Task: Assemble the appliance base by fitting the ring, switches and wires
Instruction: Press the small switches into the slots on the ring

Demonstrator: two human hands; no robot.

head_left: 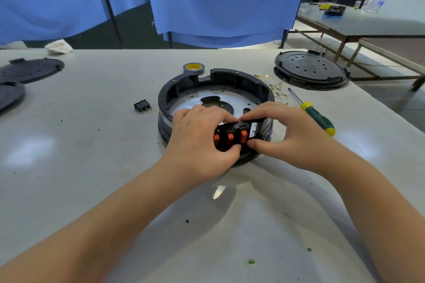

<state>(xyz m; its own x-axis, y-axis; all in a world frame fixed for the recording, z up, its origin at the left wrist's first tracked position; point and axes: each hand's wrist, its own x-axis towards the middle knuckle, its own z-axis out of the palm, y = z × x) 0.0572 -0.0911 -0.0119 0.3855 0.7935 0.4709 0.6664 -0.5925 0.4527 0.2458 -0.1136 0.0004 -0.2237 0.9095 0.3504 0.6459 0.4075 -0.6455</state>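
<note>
The round black appliance base (216, 99) sat on the pale worktop (92, 145) just above the middle of the frame, its open top showing a silvery perforated plate (220, 96) inside. A black ring (165, 92) formed its upper wall, with a gap at the far side. At the near edge of the base a black block of three orange switches (230, 138) stood in the wall.

The left hand (200, 142) gripped that block from the left, fingers curled over its top and thumb pressed under its lower edge. The right hand (282, 133) pinched it from the right, fingertips on the upper rim and thumb against the lower right corner. The two forefingers met above the switches.

A single loose black switch (143, 105) lay on the worktop to the left of the base, its metal pins pointing right. A grey roll of tape (193, 68) with a yellow core sat just behind the base. Thin wires with gold terminals (273, 86) lay scattered to the right of it, and a screwdriver (315, 114) with a green and yellow handle lay beside them. A black round cover (310, 69) rested in the upper right, and dark flat plates (30, 71) lay at the left edge. Blue cloth (218, 0) hung behind the worktop.
</note>
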